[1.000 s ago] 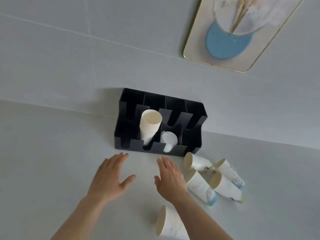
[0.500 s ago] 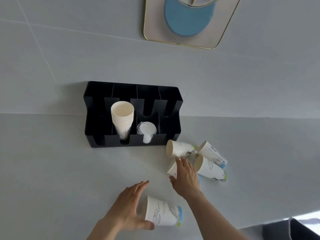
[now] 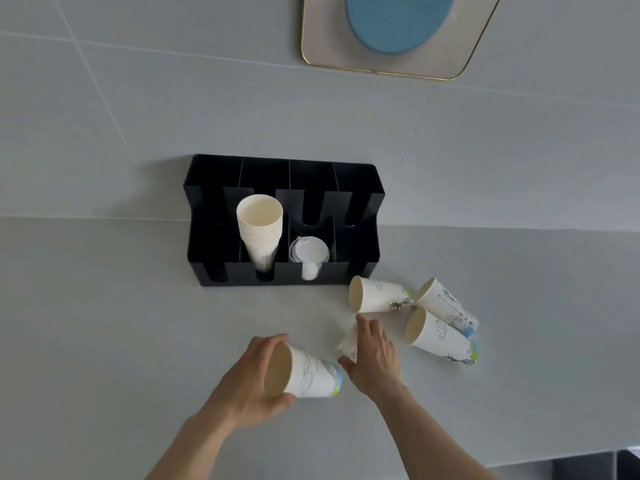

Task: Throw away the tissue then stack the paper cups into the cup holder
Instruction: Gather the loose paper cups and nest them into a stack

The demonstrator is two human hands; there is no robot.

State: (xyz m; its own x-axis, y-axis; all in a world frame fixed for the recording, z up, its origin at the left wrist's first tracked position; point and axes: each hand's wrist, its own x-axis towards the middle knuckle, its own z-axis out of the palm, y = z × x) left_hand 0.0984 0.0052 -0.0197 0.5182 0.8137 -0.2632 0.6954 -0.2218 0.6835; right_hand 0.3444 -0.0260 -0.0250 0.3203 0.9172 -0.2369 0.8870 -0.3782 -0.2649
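A black cup holder (image 3: 360, 251) stands against the wall, with a stack of paper cups (image 3: 260, 226) in its second slot and clear lids (image 3: 309, 252) in the third. My left hand (image 3: 252, 382) grips a printed paper cup (image 3: 311, 374) lying on its side near the front. My right hand (image 3: 375, 358) covers another fallen cup (image 3: 349, 344), fingers curled over it. Three more cups lie on their sides to the right: one (image 3: 379, 295) by the holder, one (image 3: 446, 303) behind, one (image 3: 441, 337) nearer. No tissue is in view.
The grey counter (image 3: 104, 323) meets a tiled wall. A gold-rimmed frame with a blue disc (image 3: 398, 32) hangs above. The counter's front edge runs along the bottom right, with something dark (image 3: 595, 467) below it.
My left hand has closed around the nearest cup and lifted its mouth end. My right hand has settled onto the cup beside it. The view has shifted slightly.
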